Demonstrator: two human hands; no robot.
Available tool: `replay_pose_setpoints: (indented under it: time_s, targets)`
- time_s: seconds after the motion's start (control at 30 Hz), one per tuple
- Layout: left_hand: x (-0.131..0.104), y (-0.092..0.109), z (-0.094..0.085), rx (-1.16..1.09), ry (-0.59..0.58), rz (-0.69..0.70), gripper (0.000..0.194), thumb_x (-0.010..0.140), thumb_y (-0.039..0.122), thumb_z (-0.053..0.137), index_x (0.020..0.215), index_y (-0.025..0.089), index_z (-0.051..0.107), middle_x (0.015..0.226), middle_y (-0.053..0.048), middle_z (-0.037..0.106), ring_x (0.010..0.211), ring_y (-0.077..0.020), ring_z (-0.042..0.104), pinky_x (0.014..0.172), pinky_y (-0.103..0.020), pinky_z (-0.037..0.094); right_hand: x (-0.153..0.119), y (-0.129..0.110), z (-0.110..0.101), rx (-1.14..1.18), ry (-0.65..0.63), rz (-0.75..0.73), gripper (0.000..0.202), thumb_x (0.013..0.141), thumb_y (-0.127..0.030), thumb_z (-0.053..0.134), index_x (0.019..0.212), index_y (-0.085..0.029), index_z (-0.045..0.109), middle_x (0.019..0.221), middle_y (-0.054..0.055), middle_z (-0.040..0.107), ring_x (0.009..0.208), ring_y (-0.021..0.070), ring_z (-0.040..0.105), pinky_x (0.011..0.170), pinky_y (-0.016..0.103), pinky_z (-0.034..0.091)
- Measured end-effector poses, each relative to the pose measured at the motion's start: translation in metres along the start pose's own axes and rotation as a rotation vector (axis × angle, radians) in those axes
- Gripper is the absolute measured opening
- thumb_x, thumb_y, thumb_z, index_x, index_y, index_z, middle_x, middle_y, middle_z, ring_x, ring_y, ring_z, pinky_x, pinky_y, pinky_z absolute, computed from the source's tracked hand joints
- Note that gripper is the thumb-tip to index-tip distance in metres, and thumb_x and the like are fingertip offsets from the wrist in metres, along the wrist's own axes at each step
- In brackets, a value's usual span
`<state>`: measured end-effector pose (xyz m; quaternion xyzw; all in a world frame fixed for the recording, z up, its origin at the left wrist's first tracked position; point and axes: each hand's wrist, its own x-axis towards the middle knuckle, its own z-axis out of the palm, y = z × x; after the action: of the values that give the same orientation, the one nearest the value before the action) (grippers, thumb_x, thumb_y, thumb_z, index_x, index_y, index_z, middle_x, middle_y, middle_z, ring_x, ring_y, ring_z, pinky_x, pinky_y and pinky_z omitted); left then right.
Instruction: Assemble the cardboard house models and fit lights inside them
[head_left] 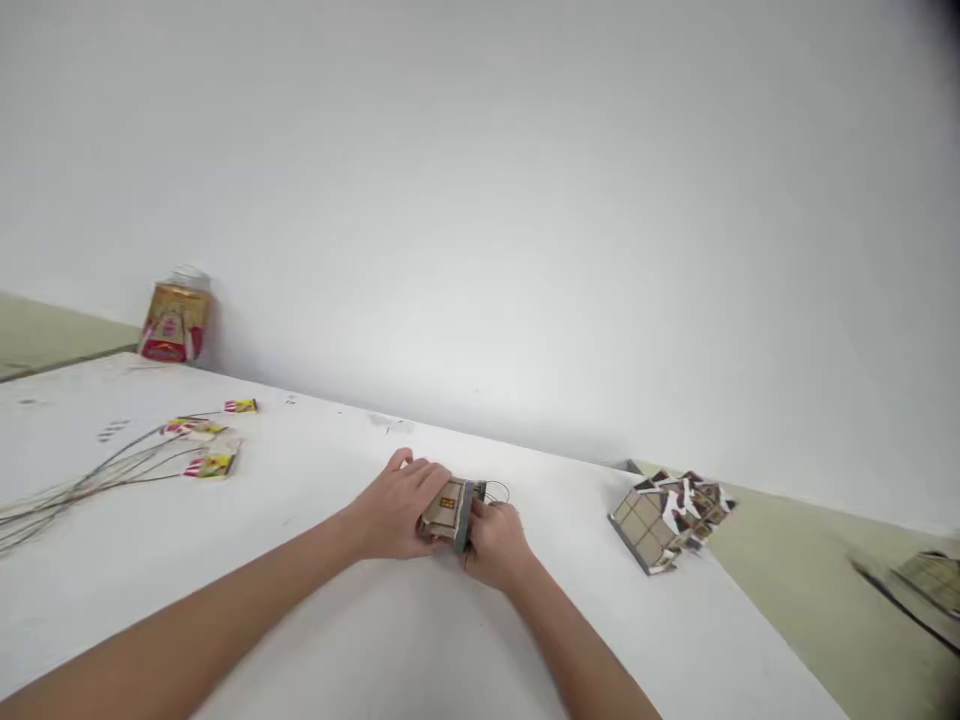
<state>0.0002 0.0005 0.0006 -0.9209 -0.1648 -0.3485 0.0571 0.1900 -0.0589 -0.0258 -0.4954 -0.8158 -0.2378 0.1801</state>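
Observation:
A small tan box-like piece (444, 508) with a grey edge and a red-and-yellow mark is held between my hands over the white table. My left hand (405, 508) grips its left side, fingers over the top and thumb below. My right hand (493, 540) is closed at the grey right edge, its fingertips partly hidden behind that edge. A thin wire loop (498, 490) sticks out just above my right hand.
A jar with a red and gold label (174, 322) stands at the back left. Small red-and-yellow packets (211, 465) with thin wires lie on the left. Tan and dark cut pieces (646, 525) are piled at the table's right edge.

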Motion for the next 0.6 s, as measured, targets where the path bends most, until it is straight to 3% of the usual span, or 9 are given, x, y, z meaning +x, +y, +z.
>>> replay_pose_setpoints:
  time_s: [0.13, 0.23, 0.33, 0.43, 0.5, 0.6]
  targets:
    - [0.002, -0.001, -0.002, 0.018, 0.031, -0.004, 0.042, 0.069, 0.033, 0.061, 0.104, 0.018, 0.045, 0.090, -0.005, 0.062, 0.081, -0.0224, 0.059, 0.082, -0.042, 0.034, -0.001, 0.005, 0.005, 0.062, 0.221, -0.063, 0.011, 0.068, -0.020, 0.051, 0.074, -0.019, 0.060, 0.070, 0.001, 0.067, 0.043, 0.0118, 0.050, 0.042, 0.028, 0.027]
    - [0.005, 0.001, -0.007, -0.046, 0.105, -0.086, 0.041, 0.067, 0.033, 0.063, 0.102, 0.018, 0.046, 0.091, -0.005, 0.063, 0.081, -0.0224, 0.059, 0.082, -0.041, 0.037, 0.002, 0.009, -0.001, 0.126, 0.316, -0.094, 0.018, 0.074, -0.016, 0.048, 0.088, -0.018, 0.060, 0.083, 0.004, 0.068, 0.053, 0.0121, 0.055, 0.045, 0.026, 0.034]
    - [0.008, 0.006, -0.016, -0.243, 0.141, -0.381, 0.050, 0.061, 0.040, 0.071, 0.099, 0.020, 0.045, 0.087, -0.004, 0.063, 0.075, -0.0208, 0.059, 0.077, -0.039, 0.043, 0.004, 0.011, -0.014, 0.261, 0.446, -0.050, 0.037, 0.080, -0.024, 0.056, 0.117, -0.018, 0.051, 0.101, 0.011, 0.063, 0.079, 0.0173, 0.061, 0.053, 0.026, 0.045]
    - [0.012, 0.011, -0.024, -0.619, 0.121, -0.730, 0.056, 0.057, 0.045, 0.077, 0.097, 0.022, 0.045, 0.087, -0.002, 0.064, 0.074, -0.0208, 0.061, 0.066, -0.033, 0.048, 0.004, 0.013, -0.024, 0.403, 0.595, 0.050, 0.062, 0.077, -0.031, 0.066, 0.131, -0.018, 0.039, 0.111, 0.015, 0.054, 0.084, 0.0199, 0.058, 0.061, 0.033, 0.052]
    - [0.015, 0.013, -0.025, -0.923, 0.142, -0.890, 0.056, 0.057, 0.045, 0.079, 0.096, 0.022, 0.046, 0.091, -0.002, 0.065, 0.080, -0.0216, 0.063, 0.066, -0.031, 0.050, 0.004, 0.015, -0.026, 0.482, 0.621, 0.087, 0.069, 0.076, -0.032, 0.067, 0.135, -0.019, 0.034, 0.118, 0.016, 0.048, 0.083, 0.0194, 0.057, 0.070, 0.040, 0.054]
    - [0.017, 0.015, -0.021, -1.273, 0.169, -1.117, 0.057, 0.057, 0.047, 0.080, 0.096, 0.020, 0.049, 0.090, -0.004, 0.066, 0.082, -0.0247, 0.066, 0.064, -0.032, 0.053, 0.004, 0.016, -0.023, 0.583, 0.584, 0.101, 0.074, 0.076, -0.035, 0.066, 0.138, -0.020, 0.029, 0.125, 0.016, 0.042, 0.100, 0.0250, 0.054, 0.080, 0.048, 0.053]
